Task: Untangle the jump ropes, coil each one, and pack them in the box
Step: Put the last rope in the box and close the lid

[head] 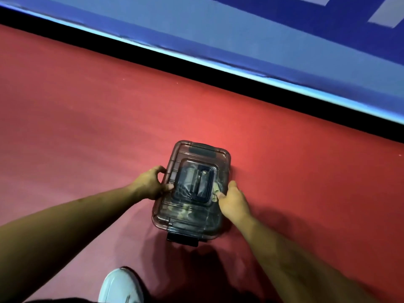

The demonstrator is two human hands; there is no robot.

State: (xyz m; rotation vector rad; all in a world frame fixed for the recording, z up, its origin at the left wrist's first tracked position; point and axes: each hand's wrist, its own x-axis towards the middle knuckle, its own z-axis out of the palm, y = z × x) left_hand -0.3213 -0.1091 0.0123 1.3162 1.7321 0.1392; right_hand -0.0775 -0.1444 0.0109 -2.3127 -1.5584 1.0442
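We observe the left hand (150,183) with fingers curled over the left long edge of a smoky, translucent rectangular plastic box (192,191), the thumb pressed flat on the lid; it has a closed grip on that edge. The right hand (232,199) rests against the right long edge, thumb on the lid surface and the other fingers bent down the side wall, so it too is closed on the box. Both forearms are bare.

The box has rounded corners, a ribbed lid, and a raised rectangular panel at the centre carrying a dark folding handle (202,183). A dark latch (202,152) lies flat at the far end; a second dark latch (182,239) projects at the near end. The lid is seated on the box.

Through the tinted plastic we note pale coiled strands, consistent with jump ropes (185,212), though detail is obscured.

The box sits on a smooth red floor (87,117). Beyond it run a black strip and a glossy blue panel (240,29). A white shoe (121,287) shows at the near edge.
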